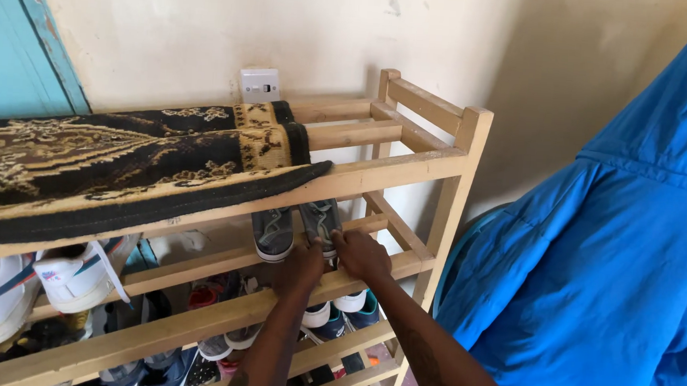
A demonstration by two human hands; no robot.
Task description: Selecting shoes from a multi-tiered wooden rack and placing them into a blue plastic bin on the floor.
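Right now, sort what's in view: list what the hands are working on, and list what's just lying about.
In hand:
left hand and right hand, both on the pair of grey sneakers
second shelf of the wooden shoe rack, where the pair sits

Lying about:
patterned rug on the top shelf
white sneakers
wall socket
blue fabric

Open gap beside grey shoes (295, 228), folded rug (123, 164) overhanging above, blue fabric (610, 257) crowding right

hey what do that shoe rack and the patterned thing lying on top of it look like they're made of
Shoe rack: looks like pale unpainted wood, matte, with square slats and posts showing scuffed edges. Patterned rug: looks like woven textile, black with gold ornament, soft and folded over itself, its edge drooping over the front rail.
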